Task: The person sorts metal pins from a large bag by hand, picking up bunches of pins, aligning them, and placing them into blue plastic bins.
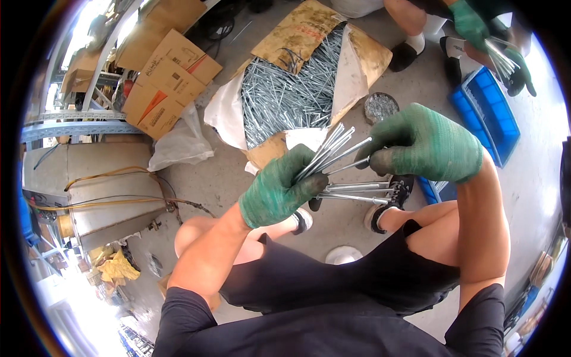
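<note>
My left hand (276,184), in a green knitted glove with dark fingertips, is closed around a bunch of long thin metal rods (333,147). Some of the rods fan upward; others (357,193) stick out to the right below the thumb. My right hand (431,143), gloved alike, pinches the end of one rod (351,165) that slants out of the bunch. Beyond both hands lies an opened sack-lined carton (297,33), heaped with loose rods (291,98) of the same kind.
A round tin (380,107) of small metal pieces stands right of the carton. Blue crates (507,128) sit farther right. At the upper right, a co-worker's gloved hand (470,25) holds rods. Left are cardboard boxes (169,83), a plastic bag (181,143) and a metal machine (110,184) with cables.
</note>
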`<move>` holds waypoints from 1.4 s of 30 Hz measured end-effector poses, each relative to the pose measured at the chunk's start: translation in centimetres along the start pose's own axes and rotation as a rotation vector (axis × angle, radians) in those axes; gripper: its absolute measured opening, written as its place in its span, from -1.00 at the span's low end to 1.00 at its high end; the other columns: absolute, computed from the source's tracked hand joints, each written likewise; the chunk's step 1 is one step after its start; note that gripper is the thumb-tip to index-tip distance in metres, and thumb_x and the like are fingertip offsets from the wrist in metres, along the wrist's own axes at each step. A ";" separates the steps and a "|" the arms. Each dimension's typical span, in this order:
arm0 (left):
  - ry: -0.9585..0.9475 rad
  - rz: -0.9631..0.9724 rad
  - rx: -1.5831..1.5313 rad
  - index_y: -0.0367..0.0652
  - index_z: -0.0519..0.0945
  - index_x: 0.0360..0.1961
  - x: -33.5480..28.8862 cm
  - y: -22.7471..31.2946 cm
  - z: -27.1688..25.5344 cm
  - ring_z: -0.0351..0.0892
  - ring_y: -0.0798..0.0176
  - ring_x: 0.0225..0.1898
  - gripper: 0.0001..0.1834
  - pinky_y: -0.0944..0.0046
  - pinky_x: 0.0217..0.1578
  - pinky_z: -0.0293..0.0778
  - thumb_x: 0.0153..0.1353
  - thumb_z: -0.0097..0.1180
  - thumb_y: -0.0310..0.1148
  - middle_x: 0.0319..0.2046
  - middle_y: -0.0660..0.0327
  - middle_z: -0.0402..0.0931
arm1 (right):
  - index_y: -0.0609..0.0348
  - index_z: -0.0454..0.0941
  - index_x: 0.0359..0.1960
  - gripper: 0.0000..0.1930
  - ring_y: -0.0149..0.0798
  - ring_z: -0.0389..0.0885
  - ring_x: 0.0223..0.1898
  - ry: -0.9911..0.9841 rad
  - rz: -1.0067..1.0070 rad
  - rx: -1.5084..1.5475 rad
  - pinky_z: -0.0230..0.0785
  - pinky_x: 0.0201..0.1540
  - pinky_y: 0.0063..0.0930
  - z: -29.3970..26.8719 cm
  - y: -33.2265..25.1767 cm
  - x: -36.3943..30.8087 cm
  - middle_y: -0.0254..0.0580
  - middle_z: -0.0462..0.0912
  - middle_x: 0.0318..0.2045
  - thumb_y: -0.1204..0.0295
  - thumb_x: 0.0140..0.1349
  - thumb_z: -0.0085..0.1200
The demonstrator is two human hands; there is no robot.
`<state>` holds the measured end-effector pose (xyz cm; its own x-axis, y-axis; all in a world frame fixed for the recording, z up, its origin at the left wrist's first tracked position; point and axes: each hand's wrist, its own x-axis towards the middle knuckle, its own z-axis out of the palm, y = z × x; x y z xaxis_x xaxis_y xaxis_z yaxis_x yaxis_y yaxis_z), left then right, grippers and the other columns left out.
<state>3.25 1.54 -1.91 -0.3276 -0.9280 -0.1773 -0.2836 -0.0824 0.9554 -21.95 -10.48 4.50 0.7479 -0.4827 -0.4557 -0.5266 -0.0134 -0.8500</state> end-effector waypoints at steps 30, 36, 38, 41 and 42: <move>0.011 -0.073 -0.210 -0.21 0.40 -0.15 0.1 -0.3 0.7 0.44 0.44 -0.56 -0.77 0.41 -0.54 0.35 0.47 -0.03 -0.24 -0.55 0.28 0.50 | 0.32 0.61 -0.08 -0.74 -0.59 0.42 -0.52 0.108 -0.098 0.536 0.30 -0.49 -0.70 0.5 1.8 0.6 -0.33 0.61 -0.43 0.38 0.32 0.09; 0.021 -0.039 -0.181 -0.20 0.41 -0.13 0.4 -0.9 0.4 0.45 0.45 -0.54 -0.79 0.40 -0.51 0.36 0.48 -0.02 -0.26 -0.54 0.28 0.50 | 0.38 0.66 -0.13 -0.68 -0.56 0.45 -0.53 0.199 -0.073 0.492 0.29 -0.49 -0.66 1.2 2.1 1.0 -0.33 0.60 -0.49 0.37 0.19 0.17; 0.022 -0.033 -0.166 -0.20 0.42 -0.14 0.4 -0.8 0.5 0.45 0.45 -0.53 -0.81 0.39 -0.50 0.36 0.47 -0.01 -0.28 -0.54 0.28 0.50 | 0.39 0.67 -0.12 -0.67 -0.56 0.45 -0.53 0.231 -0.083 0.474 0.29 -0.49 -0.66 1.5 2.2 1.1 -0.34 0.59 -0.50 0.37 0.16 0.19; 0.015 -0.025 -0.147 -0.21 0.43 -0.14 0.4 -0.8 0.4 0.46 0.44 -0.51 -0.82 0.38 -0.49 0.37 0.47 0.00 -0.30 -0.53 0.27 0.50 | 0.40 0.68 -0.12 -0.67 -0.56 0.46 -0.54 0.214 -0.070 0.453 0.29 -0.49 -0.66 1.4 2.4 1.1 -0.35 0.59 -0.52 0.39 0.15 0.21; 0.011 -0.029 -0.144 -0.21 0.43 -0.15 0.4 -0.7 0.4 0.46 0.44 -0.51 -0.83 0.37 -0.48 0.37 0.47 0.01 -0.31 -0.53 0.27 0.51 | 0.40 0.68 -0.14 -0.68 -0.56 0.46 -0.55 0.200 -0.073 0.436 0.30 -0.49 -0.66 1.3 2.5 1.0 -0.34 0.59 -0.53 0.40 0.15 0.21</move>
<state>2.93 1.35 -2.74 -0.3113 -0.9282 -0.2037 -0.1607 -0.1599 0.9740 -21.95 -9.92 1.60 0.6619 -0.6535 -0.3672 -0.2251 0.2940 -0.9289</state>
